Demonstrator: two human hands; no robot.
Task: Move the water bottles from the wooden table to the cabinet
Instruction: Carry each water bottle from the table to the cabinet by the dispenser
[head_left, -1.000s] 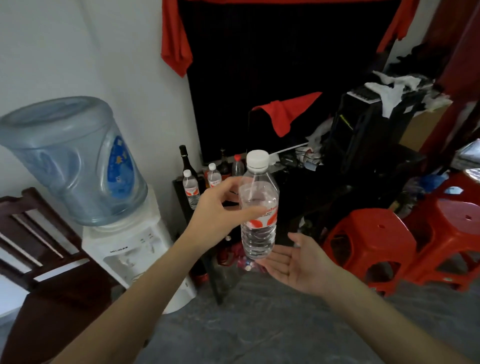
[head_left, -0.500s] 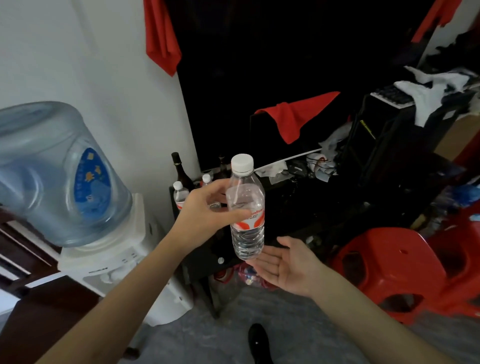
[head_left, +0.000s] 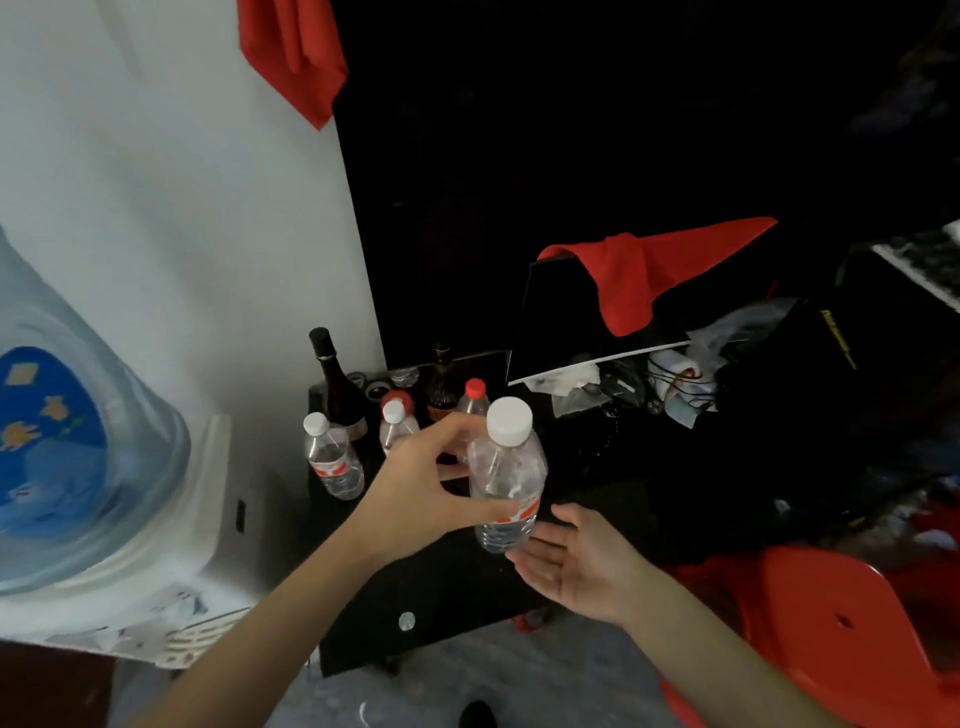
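The held water bottle is clear, ribbed plastic with a white screw cap and a red-and-white label band low on its body; clear water fills it close to the shoulder. It stands nearly upright in the air above the black cabinet, near the middle of the view. The left hand grips it around the upper body, thumb across the front and fingers curled behind. The right hand lies open, palm up, at about 5 o'clock from the bottle, its fingertips just under the bottle's base; whether they touch cannot be told.

At 9 o'clock from the held bottle, on the cabinet top, stands a second water bottle of the same kind, white-capped and holding clear water. Beside it, toward 10 o'clock, a third water bottle shows its white cap and shoulder behind the left hand. A red-capped bottle rises at 12 o'clock, and a tall dark glass bottle with a black top stands at 11 o'clock against the white wall; their contents cannot be told.

At far 9 o'clock a large translucent blue water jug sits inverted on a white plastic dispenser. A red cloth drapes over a dark box at 1 o'clock, and a glossy red plastic stool sits at 4 o'clock.
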